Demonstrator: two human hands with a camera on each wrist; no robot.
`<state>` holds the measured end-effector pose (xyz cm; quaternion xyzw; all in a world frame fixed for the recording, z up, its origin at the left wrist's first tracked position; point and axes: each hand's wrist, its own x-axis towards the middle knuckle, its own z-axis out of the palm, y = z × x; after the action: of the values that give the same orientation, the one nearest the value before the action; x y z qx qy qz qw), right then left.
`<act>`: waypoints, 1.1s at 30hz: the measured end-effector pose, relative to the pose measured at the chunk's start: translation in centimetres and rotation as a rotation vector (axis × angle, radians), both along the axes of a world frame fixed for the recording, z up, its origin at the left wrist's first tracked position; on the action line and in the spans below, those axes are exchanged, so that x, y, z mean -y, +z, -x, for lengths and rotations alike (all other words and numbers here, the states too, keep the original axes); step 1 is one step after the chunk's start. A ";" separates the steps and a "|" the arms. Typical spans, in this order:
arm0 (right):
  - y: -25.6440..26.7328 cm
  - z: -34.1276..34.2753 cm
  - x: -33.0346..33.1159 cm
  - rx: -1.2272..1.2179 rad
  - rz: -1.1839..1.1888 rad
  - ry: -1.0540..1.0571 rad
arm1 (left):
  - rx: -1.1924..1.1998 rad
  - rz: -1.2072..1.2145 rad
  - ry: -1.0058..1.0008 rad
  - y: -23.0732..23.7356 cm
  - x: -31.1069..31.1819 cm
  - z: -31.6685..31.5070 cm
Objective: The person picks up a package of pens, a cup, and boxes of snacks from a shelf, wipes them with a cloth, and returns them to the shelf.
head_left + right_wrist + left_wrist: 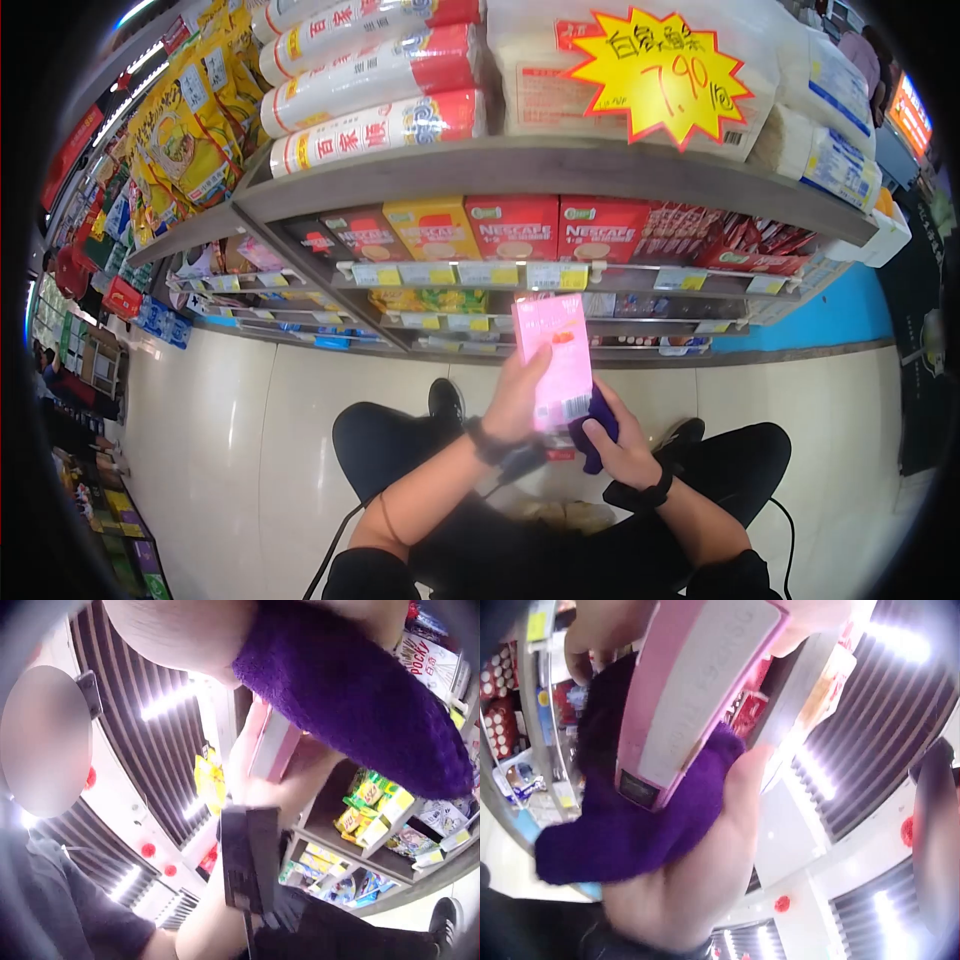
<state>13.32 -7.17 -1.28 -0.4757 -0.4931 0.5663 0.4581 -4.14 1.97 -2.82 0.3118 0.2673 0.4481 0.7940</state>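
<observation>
A pink box (556,350) with a barcode near its lower end is gripped along its left side by my left hand (516,398), thumb on the front face. My right hand (624,440) holds a dark purple cloth (594,425) against the box's lower right corner. In the left wrist view the narrow side of the pink box (694,690) shows printed characters, with the purple cloth (652,817) behind and below it. The right wrist view has the fuzzy purple cloth (352,690) in the right hand (187,630), and the left hand (300,769) around the box (276,746).
Ahead stands a shelf (560,170) with NESCAFE boxes (512,225) below its top board and white rolls (375,95) on top. A yellow price sign (668,78) hangs at the front. Yellow bags (190,125) are at the left. The person's legs (390,450) are bent above the tiled floor.
</observation>
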 end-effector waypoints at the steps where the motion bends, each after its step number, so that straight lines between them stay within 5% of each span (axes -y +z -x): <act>1: 0.0 0.1 -0.2 0.022 -0.014 -0.011 | -0.048 -0.034 0.004 0.0 0.4 -0.3; 3: -1.6 -1.0 -1.4 0.145 -0.134 -0.076 | -0.172 -0.158 -0.064 -0.2 1.6 -0.9; 4: -1.1 -1.6 -1.4 -0.010 0.050 -0.074 | -0.359 -0.308 -0.135 0.2 2.2 -1.2; 6: -1.7 -1.7 -2.1 -0.073 -0.150 -0.250 | -0.477 -0.430 -0.159 0.5 3.6 -2.4; 8: -0.8 -1.2 -2.2 -0.164 -0.169 -0.278 | -0.434 -0.464 -0.057 0.3 3.8 -3.0; 10: -0.5 0.0 -1.8 -0.002 -0.302 -0.223 | -0.310 -0.449 0.045 -0.2 3.9 -4.0; 12: -5.7 -0.5 -0.4 0.094 -0.120 -0.085 | -0.114 -0.384 0.147 -1.7 4.0 -4.6; 14: -8.5 -0.4 0.5 -0.045 -0.147 0.015 | -0.084 -0.345 0.071 -1.8 4.3 -4.1; 16: -5.7 -0.8 -0.1 -0.156 -0.154 0.158 | -0.248 -0.408 0.036 -1.5 4.2 -3.7; 18: -3.6 -0.7 -0.7 -0.057 0.205 0.077 | -0.110 -0.380 -0.225 -2.0 4.0 -2.6; 19: -3.8 -0.8 -0.7 -0.077 0.063 0.063 | 0.013 -0.441 -0.163 -2.6 3.5 -3.7; 20: -4.1 -0.9 -0.7 -0.096 -0.080 0.049 | -0.297 -0.749 -0.100 -4.0 2.2 -3.3; 22: -4.2 -1.1 -0.4 -0.158 -0.189 -0.033 | -0.559 -0.798 0.046 -1.7 2.2 -2.1; 28: -4.3 -0.5 -0.2 -0.446 -0.192 -0.219 | 0.478 0.160 -0.439 -2.6 3.3 -2.5; 29: -5.5 -2.3 -0.7 -0.182 -0.087 -0.149 | 0.498 0.120 -0.428 -2.8 3.2 -2.4; 32: -1.8 -1.6 -1.3 0.279 -0.376 -0.159 | 0.418 -0.088 -0.401 -2.0 2.4 -1.6; 33: -1.1 -1.3 -1.4 0.214 -0.388 -0.142 | 0.363 -0.088 -0.388 -1.7 2.3 -1.4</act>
<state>14.61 -5.82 -2.34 -0.4697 -0.6036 0.3736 0.5248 -2.70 -0.30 -4.52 0.3061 0.0358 0.3474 0.8856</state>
